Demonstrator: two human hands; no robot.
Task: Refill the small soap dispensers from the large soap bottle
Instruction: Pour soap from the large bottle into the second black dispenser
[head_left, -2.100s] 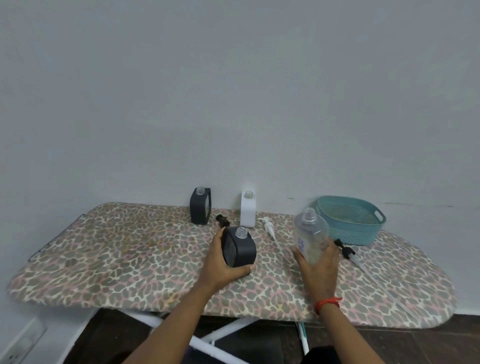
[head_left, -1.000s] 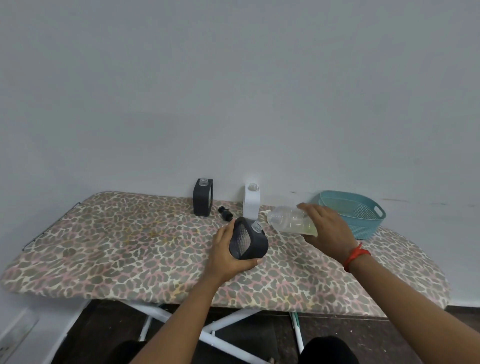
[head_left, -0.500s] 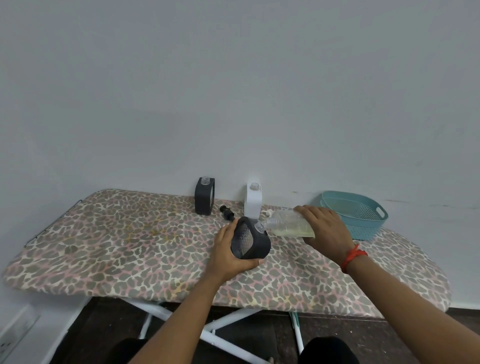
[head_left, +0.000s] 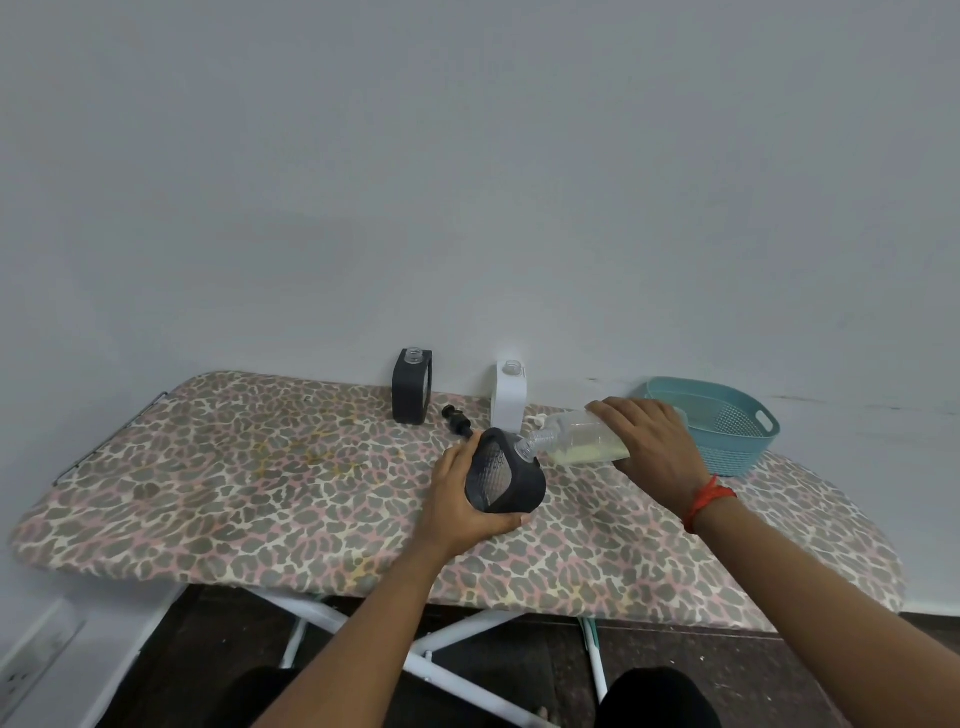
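Observation:
My left hand (head_left: 460, 506) grips a small black soap dispenser (head_left: 506, 480), tilted with its open neck toward the right. My right hand (head_left: 652, 441) holds the large clear soap bottle (head_left: 576, 439) on its side, pale yellow soap pooled along its lower wall. The bottle's mouth meets the dispenser's neck. Behind, a second black dispenser (head_left: 413, 387) and a white dispenser (head_left: 509, 397) stand upright against the wall, both uncapped.
All of it sits on an ironing board with a leopard-print cover (head_left: 260, 478). A black pump cap (head_left: 457, 422) lies between the standing dispensers. A teal plastic basket (head_left: 724, 423) stands at the back right. The board's white legs show below.
The right hand lifted the large bottle from upright on the board, tipped it sideways and brought its mouth to the dispenser. The left hand tilted the black dispenser toward it.

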